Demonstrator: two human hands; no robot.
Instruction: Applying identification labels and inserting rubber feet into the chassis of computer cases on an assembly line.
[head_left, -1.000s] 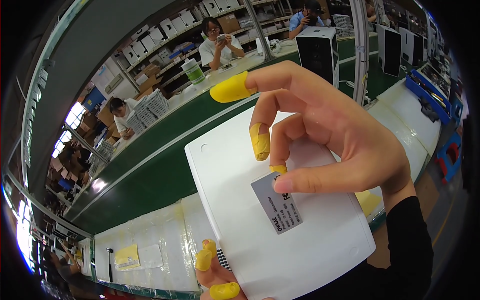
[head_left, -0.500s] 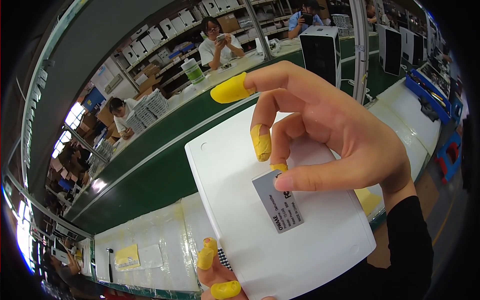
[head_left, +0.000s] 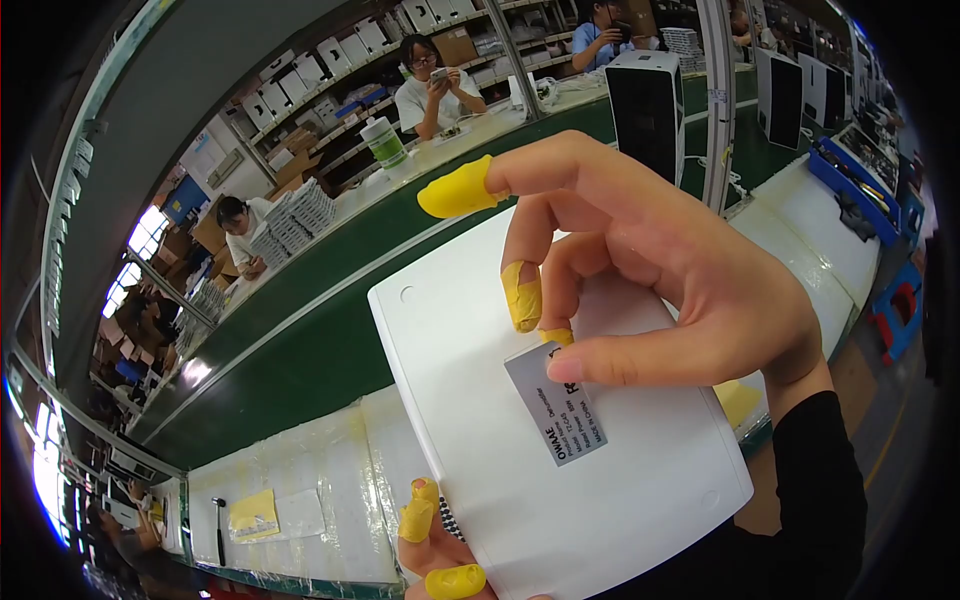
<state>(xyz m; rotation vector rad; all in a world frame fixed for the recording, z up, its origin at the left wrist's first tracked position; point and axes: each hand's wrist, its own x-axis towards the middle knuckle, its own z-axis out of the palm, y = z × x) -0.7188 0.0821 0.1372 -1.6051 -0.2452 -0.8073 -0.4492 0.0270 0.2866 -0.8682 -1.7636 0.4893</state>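
Note:
A white appliance housing (head_left: 480,400) fills the middle of the view, its smooth broad face tilted up toward me. On that face is a silver-grey printed label (head_left: 560,420). My right hand (head_left: 680,270) has the label's upper corner between the thumb and a bent finger, while the index finger stretches out above. Whether the label lies fully flat or is partly raised, I cannot tell. At the lower left, my left hand (head_left: 432,550) grips the housing's edge beside a dark perforated patch, mostly hidden behind it. Yellow finger cots cover several fingertips on both hands.
A green conveyor belt (head_left: 290,400) runs behind the housing. On the film-covered bench lie a yellow sheet (head_left: 253,513) and a black-handled tool (head_left: 220,530). A blue tool bin (head_left: 855,190) is at the right. Several people sit across the belt, near a black-and-white appliance (head_left: 645,110).
My right hand has shifted very slightly, its fingers a little lower, with the thumb still on the label. The person in blue at the back has moved a little left.

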